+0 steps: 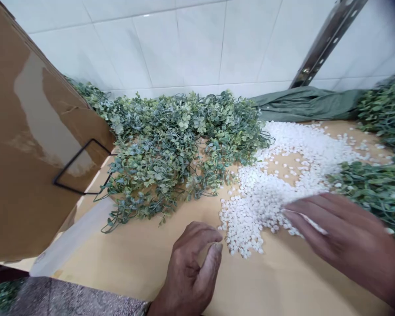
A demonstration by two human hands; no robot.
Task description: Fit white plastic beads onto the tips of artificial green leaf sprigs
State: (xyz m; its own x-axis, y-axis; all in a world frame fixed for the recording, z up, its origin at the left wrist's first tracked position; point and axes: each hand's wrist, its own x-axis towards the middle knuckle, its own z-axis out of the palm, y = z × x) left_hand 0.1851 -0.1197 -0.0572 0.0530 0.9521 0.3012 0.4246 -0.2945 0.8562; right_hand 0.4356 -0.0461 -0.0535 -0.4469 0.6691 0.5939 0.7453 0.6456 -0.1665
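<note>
A wide spread of small round white plastic pieces (pixel 246 206) lies loose on the tan work surface. My right hand (pixel 342 237), smeared by motion, is over the near right side of this spread. Its fingers and thumb are closed together, and white shows between them, apparently some of the same pieces. Beside the left edge of the spread is my left hand (pixel 194 267), its fingers curled and thumb tip close to the index fingertip. Whatever that pinch holds, if anything, is too small to make out. Artificial green leaf sprigs (pixel 164 153) are heaped beyond my left hand.
More leaf sprigs (pixel 382 193) lie at the right. A brown cardboard box (pixel 26 175) stands at the left, with a black wire frame (pixel 69 188) against it. Green cloth (pixel 309 104) lies along the tiled wall (pixel 200 48), below a slotted metal post (pixel 329 41).
</note>
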